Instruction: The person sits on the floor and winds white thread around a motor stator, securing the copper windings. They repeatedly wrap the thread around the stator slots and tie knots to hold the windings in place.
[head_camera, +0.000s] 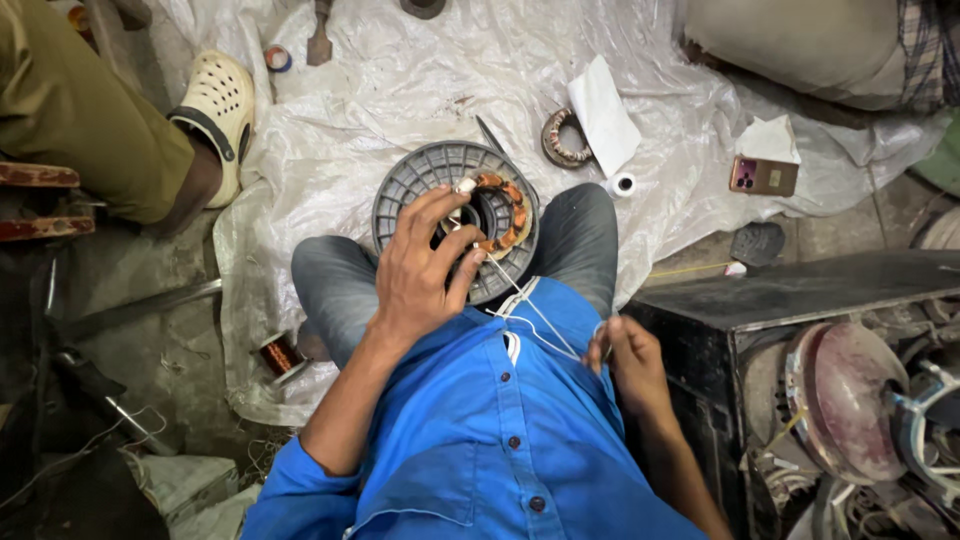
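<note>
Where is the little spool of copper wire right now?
In the head view the copper wire spool lies low on the left, at the edge of the white plastic sheet, just beside the person's left knee.
</note>
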